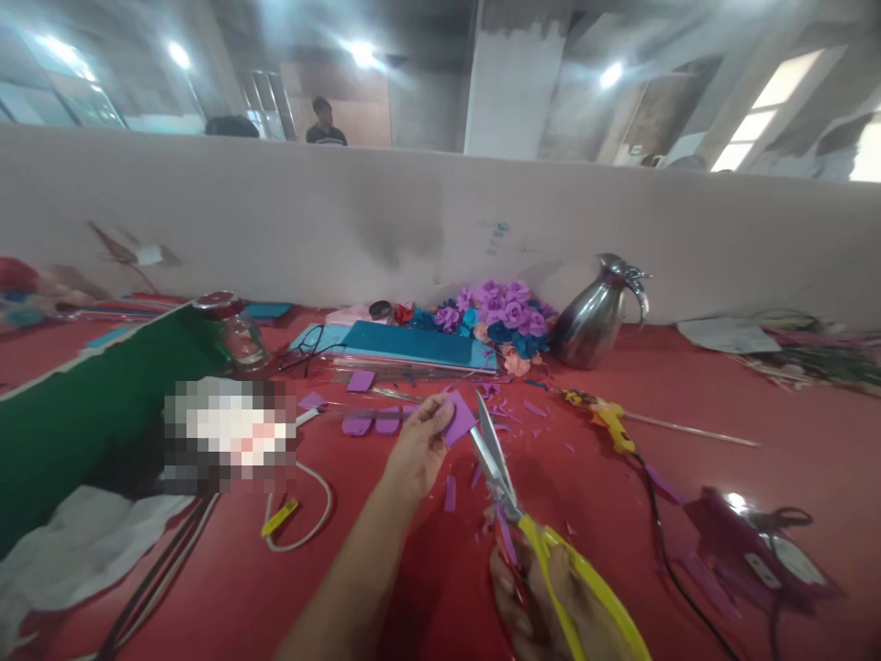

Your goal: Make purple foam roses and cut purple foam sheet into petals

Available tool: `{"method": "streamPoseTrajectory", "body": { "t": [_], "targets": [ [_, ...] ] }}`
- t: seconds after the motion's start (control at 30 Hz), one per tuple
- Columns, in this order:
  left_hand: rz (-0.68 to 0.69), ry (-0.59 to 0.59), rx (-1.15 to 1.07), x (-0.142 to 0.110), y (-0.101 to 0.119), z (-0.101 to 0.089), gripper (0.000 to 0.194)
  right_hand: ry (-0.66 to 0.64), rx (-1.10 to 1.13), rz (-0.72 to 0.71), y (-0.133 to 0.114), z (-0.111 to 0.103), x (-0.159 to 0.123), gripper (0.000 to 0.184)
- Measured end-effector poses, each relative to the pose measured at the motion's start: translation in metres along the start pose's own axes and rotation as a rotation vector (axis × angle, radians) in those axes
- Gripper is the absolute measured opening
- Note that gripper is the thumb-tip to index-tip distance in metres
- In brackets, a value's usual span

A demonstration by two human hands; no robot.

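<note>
My left hand (417,450) pinches a small purple foam piece (458,420) above the red table (791,459). My right hand (551,597) grips yellow-handled scissors (509,496) near the bottom edge. The scissor blades point up and away, with their tips right beside the purple piece. Small purple scraps (450,493) lie on the table around both hands.
A yellow glue gun (609,422) with a black cord lies to the right. A steel jug (596,317), purple and blue paper flowers (499,317), a teal sheet (413,344), a glass jar (240,335) and a green board (96,404) stand behind. A white cable (303,523) loops at left.
</note>
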State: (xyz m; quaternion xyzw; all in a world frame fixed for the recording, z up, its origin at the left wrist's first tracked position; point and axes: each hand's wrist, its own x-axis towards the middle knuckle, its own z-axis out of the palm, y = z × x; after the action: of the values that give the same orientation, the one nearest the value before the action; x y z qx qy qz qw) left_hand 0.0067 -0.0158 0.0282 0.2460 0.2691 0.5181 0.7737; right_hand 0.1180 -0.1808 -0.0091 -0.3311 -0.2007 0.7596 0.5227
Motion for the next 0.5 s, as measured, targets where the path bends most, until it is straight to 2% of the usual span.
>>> {"method": "streamPoseTrajectory", "body": {
  "t": [0.1, 0.17, 0.4, 0.5],
  "targets": [
    [-0.135, 0.057, -0.068, -0.004, -0.001, 0.003, 0.015, 0.048, 0.011, 0.018, -0.001, 0.000, -0.002, 0.057],
    [-0.167, 0.053, -0.056, -0.006, -0.003, 0.004, 0.012, 0.074, 0.032, 0.018, -0.004, 0.001, -0.004, 0.054],
    [-0.073, -0.066, 0.240, -0.004, 0.005, -0.002, 0.017, 0.013, 0.089, 0.090, -0.017, -0.008, -0.005, 0.051],
    [-0.022, -0.076, 0.279, -0.003, 0.007, -0.003, 0.018, 0.042, 0.062, 0.085, -0.024, -0.007, -0.008, 0.052]
  ]
}}
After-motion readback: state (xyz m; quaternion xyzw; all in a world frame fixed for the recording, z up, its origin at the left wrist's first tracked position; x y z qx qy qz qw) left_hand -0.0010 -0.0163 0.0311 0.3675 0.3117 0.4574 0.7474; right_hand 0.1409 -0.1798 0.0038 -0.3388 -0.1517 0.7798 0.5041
